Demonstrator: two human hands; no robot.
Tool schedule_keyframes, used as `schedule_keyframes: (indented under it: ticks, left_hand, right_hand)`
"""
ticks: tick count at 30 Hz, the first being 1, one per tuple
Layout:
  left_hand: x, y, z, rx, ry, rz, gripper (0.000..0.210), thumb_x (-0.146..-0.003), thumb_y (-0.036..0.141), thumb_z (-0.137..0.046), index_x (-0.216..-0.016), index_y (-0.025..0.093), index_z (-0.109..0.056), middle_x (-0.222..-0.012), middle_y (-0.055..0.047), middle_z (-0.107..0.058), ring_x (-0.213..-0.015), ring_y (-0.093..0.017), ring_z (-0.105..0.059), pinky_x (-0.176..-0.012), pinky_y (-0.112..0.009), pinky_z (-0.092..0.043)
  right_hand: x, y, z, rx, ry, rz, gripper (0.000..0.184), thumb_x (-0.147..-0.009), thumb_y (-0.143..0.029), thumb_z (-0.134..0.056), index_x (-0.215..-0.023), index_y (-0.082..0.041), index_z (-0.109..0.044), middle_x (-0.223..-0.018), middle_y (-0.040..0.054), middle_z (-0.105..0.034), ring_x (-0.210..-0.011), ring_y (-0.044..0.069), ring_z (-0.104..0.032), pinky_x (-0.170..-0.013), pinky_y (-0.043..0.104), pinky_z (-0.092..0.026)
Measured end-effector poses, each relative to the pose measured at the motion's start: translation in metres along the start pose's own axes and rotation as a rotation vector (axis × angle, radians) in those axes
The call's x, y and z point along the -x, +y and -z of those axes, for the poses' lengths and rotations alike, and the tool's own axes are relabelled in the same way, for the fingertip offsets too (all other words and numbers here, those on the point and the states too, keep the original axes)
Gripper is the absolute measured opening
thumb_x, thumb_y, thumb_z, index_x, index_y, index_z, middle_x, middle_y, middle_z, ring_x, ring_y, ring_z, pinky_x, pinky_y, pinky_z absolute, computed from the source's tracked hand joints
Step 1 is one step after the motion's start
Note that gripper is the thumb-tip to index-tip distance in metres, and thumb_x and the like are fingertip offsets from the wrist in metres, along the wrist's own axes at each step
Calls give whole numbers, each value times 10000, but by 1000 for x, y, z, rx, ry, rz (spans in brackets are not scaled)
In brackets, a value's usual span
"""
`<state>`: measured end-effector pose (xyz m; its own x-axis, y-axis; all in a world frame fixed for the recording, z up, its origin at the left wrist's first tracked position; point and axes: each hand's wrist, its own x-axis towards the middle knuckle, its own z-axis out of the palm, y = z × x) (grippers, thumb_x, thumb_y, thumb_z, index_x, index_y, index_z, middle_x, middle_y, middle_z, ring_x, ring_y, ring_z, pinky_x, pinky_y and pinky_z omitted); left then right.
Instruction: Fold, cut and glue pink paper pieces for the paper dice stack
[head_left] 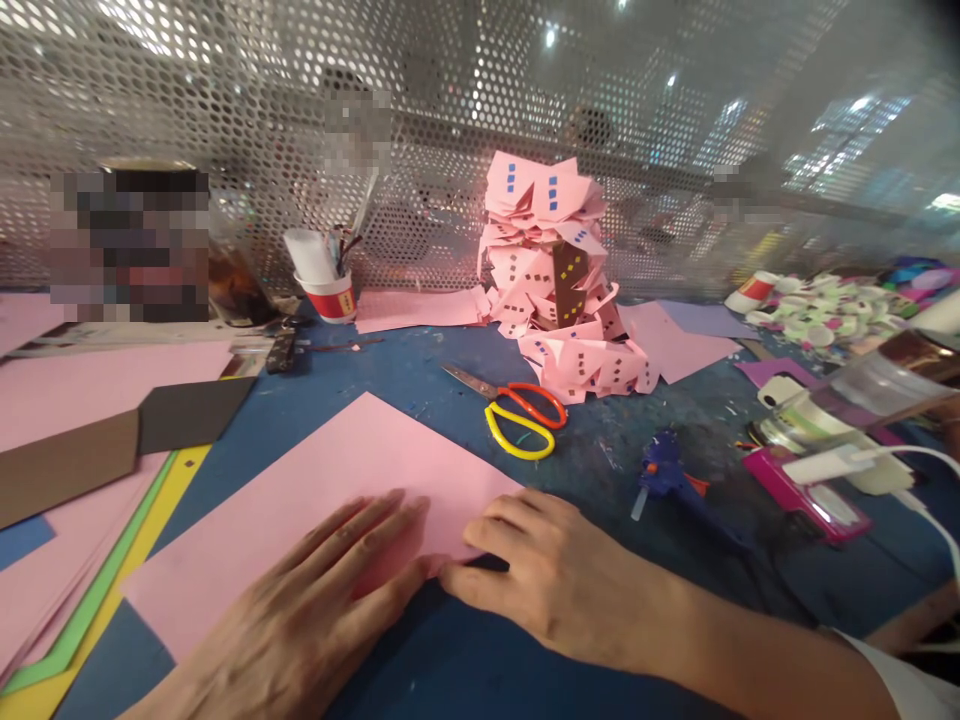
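Under the left grip (319, 585) — a pink sheet (300, 490).

1. I can read no words, numbers or brands on my feed.
2. Toward the far edge of the bench (405, 362), a red-and-white cup (327, 305) bears a yellowish mark (346, 302), too small for me to make out.
3. Nearer the right edge, a magenta device (770, 476) has a pale panel (834, 512), illegible to me.

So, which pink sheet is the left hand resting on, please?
The central pink sheet, beneath the left hand; other pink sheets lie untouched, farther left or beside the pink tower.
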<state>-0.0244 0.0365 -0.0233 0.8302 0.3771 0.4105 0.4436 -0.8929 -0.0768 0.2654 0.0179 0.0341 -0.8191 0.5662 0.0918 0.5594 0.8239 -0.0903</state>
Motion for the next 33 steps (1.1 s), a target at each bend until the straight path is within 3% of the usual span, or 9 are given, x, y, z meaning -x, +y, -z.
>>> schedule_keyframes:
  ticks: [7,13,22,33]
  left_hand:
    - [-3,-3,3,20,-14,-36,429,-1023,175,-440,-1430,214,-568,-1612,-88,-420,-1513,-278,-329,-1233,-460,-318]
    - [-1,-5,4,48,-49,-30,433,-1059,255,-412,-1473,255,-537,-1463,-56,-587,-1440,-213,-423,-1181,-348,-403]
    - [-1,-6,4,35,-78,-52,415,-1057,292,-415,-1440,291,-573,-1449,-45,-591,-1413,-229,-441,-1151,-358,-431]
    - [-5,-5,7,28,-72,-59,381,-1046,291,-437,-1379,288,-621,-1405,-53,-616,-1363,-213,-481,-1114,-313,-452]
  right_hand:
    - [-2,-3,0,39,-31,-23,244,-1049,-207,-474,-1263,-253,-584,-1083,36,-610,-1017,217,-528,-819,387,-414]
    - [-2,-3,-1,52,-40,10,190,-1039,-196,-485,-1195,-235,-587,-1082,24,-597,-989,214,-518,-834,395,-406]
    - [-3,-4,-1,77,-41,6,164,-1037,-203,-483,-1174,-242,-566,-1047,20,-572,-959,223,-508,-756,397,-384]
    - [-2,-5,4,52,-37,-15,127,-1036,-186,-492,-1111,-223,-588,-1056,22,-606,-980,211,-513,-794,387,-406]
